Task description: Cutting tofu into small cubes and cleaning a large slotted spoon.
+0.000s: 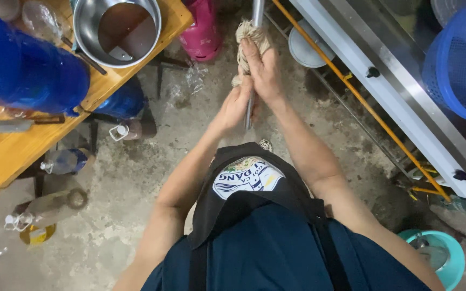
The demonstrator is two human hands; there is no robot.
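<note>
A grey metal pole (257,11) runs from the top of the view down toward my body. Beige rope-like strands (245,33), like a mop head, are bunched around it. My right hand (264,67) is closed over the strands and the pole from above. My left hand (237,103) grips the pole just below it, with the pole's lower end showing between the two hands. Both forearms stretch forward over a dark apron.
A wooden table (6,151) at left holds a steel pot (117,29) and a big blue water jug (22,64). Bottles (63,160) lie on the concrete floor beneath. A pink gas cylinder (203,29), a steel counter (405,102), a blue basket (462,59) and a teal bucket (443,253) surround me.
</note>
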